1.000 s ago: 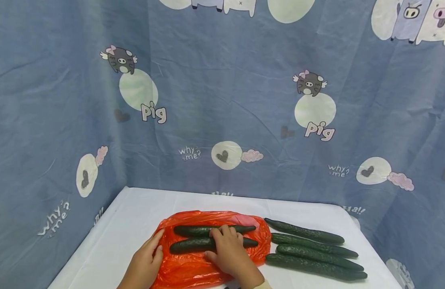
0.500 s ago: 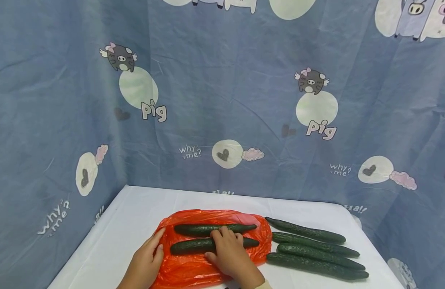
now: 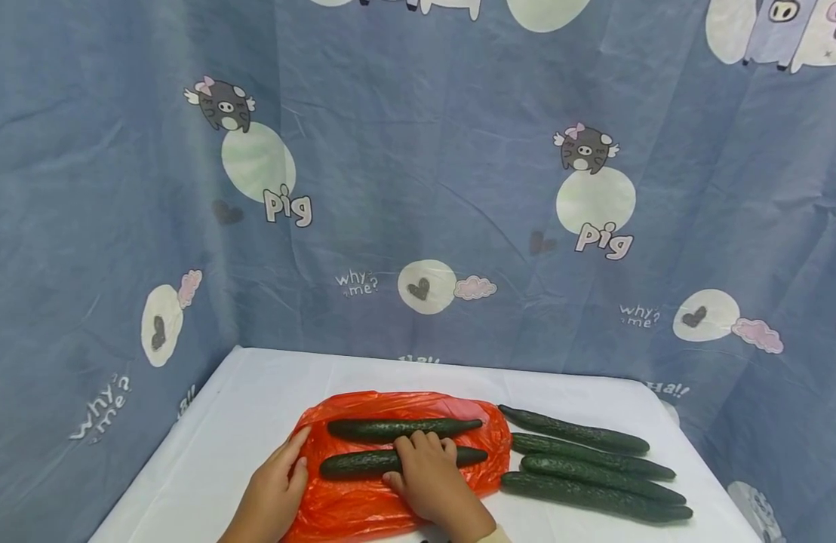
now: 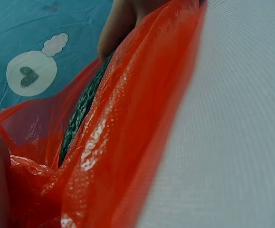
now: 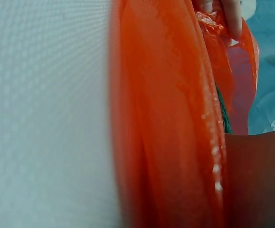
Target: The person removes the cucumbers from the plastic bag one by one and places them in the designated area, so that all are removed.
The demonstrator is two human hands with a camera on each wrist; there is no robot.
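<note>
A red plastic bag [image 3: 364, 504] lies on the white table with two dark green cucumbers on it, side by side. My right hand [image 3: 428, 471] grips the front cucumber [image 3: 357, 464] near its middle, fingers curled over it and the thumb on the near side. Just behind, the back cucumber [image 3: 377, 431] lies apart from the fingers. My left hand [image 3: 272, 483] rests at the bag's left edge, its fingers straight and the thumb spread. In the left wrist view, red film [image 4: 128, 109] covers most of a cucumber [image 4: 82, 111].
Several more cucumbers [image 3: 594, 469] lie in a row at the bag's right side, their left ends close to it. White cloth covers the table [image 3: 255, 392]. A blue curtain [image 3: 364, 151] with pig prints hangs behind and along both sides.
My right hand and the front cucumber have come slightly nearer to me, widening the gap to the back cucumber. My left hand and the row at right stay put.
</note>
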